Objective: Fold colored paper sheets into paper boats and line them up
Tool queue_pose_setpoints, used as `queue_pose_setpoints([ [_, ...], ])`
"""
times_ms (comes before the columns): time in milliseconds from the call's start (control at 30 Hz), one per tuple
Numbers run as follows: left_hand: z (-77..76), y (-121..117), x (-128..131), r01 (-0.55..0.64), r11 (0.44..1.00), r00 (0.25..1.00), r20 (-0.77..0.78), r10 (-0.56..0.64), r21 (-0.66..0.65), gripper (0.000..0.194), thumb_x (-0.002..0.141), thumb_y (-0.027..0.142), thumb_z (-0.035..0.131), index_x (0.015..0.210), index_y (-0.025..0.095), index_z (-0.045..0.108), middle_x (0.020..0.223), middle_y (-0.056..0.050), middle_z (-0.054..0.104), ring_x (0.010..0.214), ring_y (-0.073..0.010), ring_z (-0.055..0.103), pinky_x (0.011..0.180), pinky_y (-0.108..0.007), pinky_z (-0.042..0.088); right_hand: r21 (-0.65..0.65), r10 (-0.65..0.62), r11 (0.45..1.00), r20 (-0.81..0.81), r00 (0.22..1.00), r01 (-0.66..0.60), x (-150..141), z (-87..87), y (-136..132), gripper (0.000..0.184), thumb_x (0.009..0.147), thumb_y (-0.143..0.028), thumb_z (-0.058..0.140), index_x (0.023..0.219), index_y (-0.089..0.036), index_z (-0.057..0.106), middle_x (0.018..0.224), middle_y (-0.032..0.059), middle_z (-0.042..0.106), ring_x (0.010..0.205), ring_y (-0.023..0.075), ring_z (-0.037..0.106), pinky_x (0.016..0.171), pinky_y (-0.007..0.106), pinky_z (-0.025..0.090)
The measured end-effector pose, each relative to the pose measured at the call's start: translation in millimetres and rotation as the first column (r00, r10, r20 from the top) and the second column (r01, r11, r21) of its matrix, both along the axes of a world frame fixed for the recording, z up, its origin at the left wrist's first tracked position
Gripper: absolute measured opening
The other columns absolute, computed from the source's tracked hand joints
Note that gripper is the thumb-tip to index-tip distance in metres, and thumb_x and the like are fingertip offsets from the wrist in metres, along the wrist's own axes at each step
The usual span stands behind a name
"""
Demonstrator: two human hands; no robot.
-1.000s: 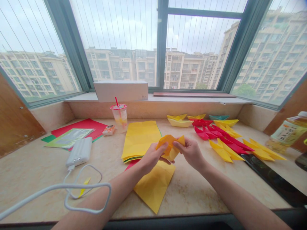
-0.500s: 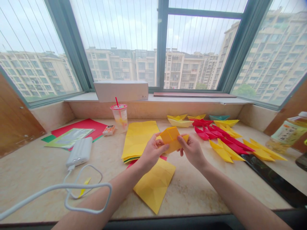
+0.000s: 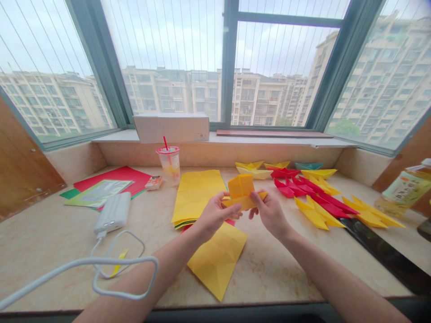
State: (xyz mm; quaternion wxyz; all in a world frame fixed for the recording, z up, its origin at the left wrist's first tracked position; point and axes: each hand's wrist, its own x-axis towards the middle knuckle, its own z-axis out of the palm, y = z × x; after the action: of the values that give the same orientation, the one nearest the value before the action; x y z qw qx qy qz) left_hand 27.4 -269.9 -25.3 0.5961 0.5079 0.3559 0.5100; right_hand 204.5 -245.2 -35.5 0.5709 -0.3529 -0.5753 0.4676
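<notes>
Both of my hands hold a folded yellow paper piece [image 3: 241,190] in the air above the counter. My left hand [image 3: 214,216] pinches its left side, thumb on top. My right hand [image 3: 268,211] pinches its right side. The top of the paper stands up like a small box shape. Below my hands a creased yellow sheet [image 3: 218,259] lies flat on the counter. A stack of yellow sheets [image 3: 197,194] lies just behind my left hand.
Several folded red and yellow paper boats [image 3: 314,199] lie to the right. A drink cup with a red straw [image 3: 169,164], a white power bank [image 3: 113,213] with its cable, coloured sheets [image 3: 107,187], a white box [image 3: 171,127], a dark slab [image 3: 385,253] and a bottle [image 3: 401,189] surround the spot.
The yellow paper piece was crumpled between my hands; it has been opened and turned so a box-like part stands upright. My hands rose slightly.
</notes>
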Motion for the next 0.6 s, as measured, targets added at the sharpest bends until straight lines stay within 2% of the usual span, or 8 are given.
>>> queue_pose_setpoints([
  [67,-0.5,-1,1,0.021,1.0,0.999,-0.042,-0.02,0.005,0.054,0.067,0.041,0.085,0.105,0.013,0.06,0.077,-0.008,0.073,0.065,-0.0178,0.069,0.067,-0.03,0.053,-0.008,0.009,1.0,0.003,1.0,-0.009,1,1.2,-1,0.046,0.082,-0.064,0.063,0.081,-0.02,0.052,0.059,-0.0009,0.066,0.037,0.0124,0.057,0.036,0.023,0.038],
  [200,2.9,1,0,-0.116,0.992,0.993,0.01,0.116,0.054,0.039,0.072,0.042,0.081,0.09,0.012,0.064,0.074,-0.005,0.071,0.063,-0.0129,0.064,0.067,-0.027,0.052,-0.014,0.038,0.999,0.079,0.996,-0.037,3,6.6,-3,0.043,0.083,-0.059,0.065,0.079,-0.018,0.054,0.061,0.0014,0.069,0.043,0.0116,0.059,0.043,0.022,0.038],
  [267,5.8,3,-2,-0.2,0.977,0.978,0.068,0.195,0.078,0.036,0.072,0.043,0.08,0.083,0.013,0.064,0.074,-0.002,0.068,0.062,-0.0105,0.06,0.065,-0.025,0.051,-0.038,0.137,0.99,0.137,0.981,-0.133,4,9.2,-5,0.043,0.081,-0.058,0.068,0.079,-0.017,0.057,0.064,0.0024,0.07,0.047,0.012,0.061,0.046,0.022,0.039],
  [367,8.3,4,-4,-0.279,0.956,0.957,0.108,0.269,0.093,0.036,0.073,0.047,0.078,0.078,0.014,0.064,0.072,-0.001,0.065,0.062,-0.0101,0.057,0.059,-0.023,0.048,-0.095,0.317,0.948,0.179,0.931,-0.304,2,11.2,-9,0.043,0.078,-0.057,0.071,0.084,-0.015,0.063,0.07,0.0034,0.071,0.052,0.0136,0.064,0.049,0.023,0.039],
  [433,8.1,5,-4,-0.301,0.949,0.95,0.109,0.291,0.093,0.037,0.073,0.048,0.077,0.078,0.014,0.065,0.073,-0.001,0.065,0.063,-0.011,0.058,0.058,-0.023,0.048,-0.107,0.38,0.924,0.18,0.907,-0.366,-1,11.2,-13,0.044,0.077,-0.057,0.071,0.086,-0.015,0.066,0.073,0.0041,0.071,0.055,0.0141,0.063,0.051,0.024,0.041],
  [533,6.4,4,-4,-0.314,0.946,0.945,0.121,0.303,0.083,0.037,0.073,0.047,0.078,0.079,0.014,0.065,0.074,0.0,0.065,0.066,-0.0113,0.06,0.062,-0.023,0.05,-0.108,0.405,0.913,0.152,0.901,-0.393,-4,9.3,-16,0.044,0.075,-0.057,0.073,0.088,-0.015,0.068,0.075,0.0043,0.07,0.06,0.015,0.062,0.056,0.027,0.047],
  [600,4.7,4,-3,-0.252,0.966,0.96,0.142,0.242,0.057,0.038,0.073,0.048,0.078,0.084,0.014,0.065,0.079,-0.002,0.068,0.068,-0.0125,0.063,0.066,-0.024,0.052,-0.114,0.4,0.915,0.123,0.908,-0.388,-5,7.4,-17,0.046,0.073,-0.058,0.075,0.09,-0.016,0.069,0.074,0.0041,0.07,0.062,0.0159,0.062,0.06,0.029,0.05],
])
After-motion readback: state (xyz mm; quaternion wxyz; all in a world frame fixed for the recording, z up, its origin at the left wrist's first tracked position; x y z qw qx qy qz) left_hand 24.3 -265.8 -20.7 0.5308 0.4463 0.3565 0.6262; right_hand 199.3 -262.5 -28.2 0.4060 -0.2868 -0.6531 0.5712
